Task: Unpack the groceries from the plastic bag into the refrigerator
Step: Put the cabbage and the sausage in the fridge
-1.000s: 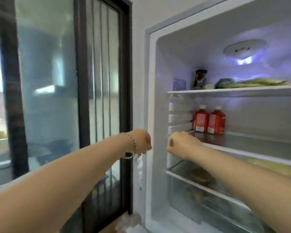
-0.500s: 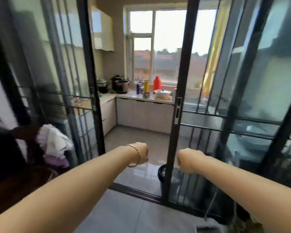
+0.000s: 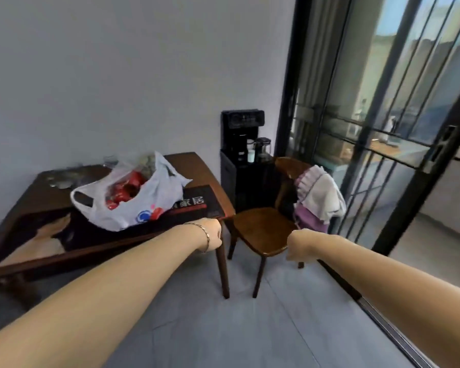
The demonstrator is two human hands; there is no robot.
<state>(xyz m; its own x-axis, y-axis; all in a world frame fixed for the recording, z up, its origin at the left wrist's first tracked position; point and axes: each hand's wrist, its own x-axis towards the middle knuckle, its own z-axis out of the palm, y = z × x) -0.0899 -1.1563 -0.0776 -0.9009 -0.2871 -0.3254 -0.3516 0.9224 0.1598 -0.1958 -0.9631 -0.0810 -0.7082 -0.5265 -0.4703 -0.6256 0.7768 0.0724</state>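
- Right now, the plastic bag (image 3: 144,205) sits on the dark wooden worktop (image 3: 197,163). Its mouth is slumped open and its handles lie loose. Red packages (image 3: 122,192) show inside it.
- The bag rests partly on a dark mat (image 3: 213,200) printed with characters, which lies along the worktop's near side.
- The left hand (image 3: 215,235) is stretched out in the air, in front of the worktop's near corner and apart from the bag. Its fingers are curled together into a fist and clamp on nothing. A thin bracelet (image 3: 205,236) circles the wrist.
- The right hand (image 3: 299,244) is held out level with it, in front of a wooden chair (image 3: 260,229). Its fingers are likewise curled in together, with nothing in them.
- Pale and purple cloths (image 3: 319,200) hang over the chair's back.
- A black water dispenser (image 3: 239,166) stands against the wall, between the worktop and a dark-framed sliding glass door (image 3: 356,144).
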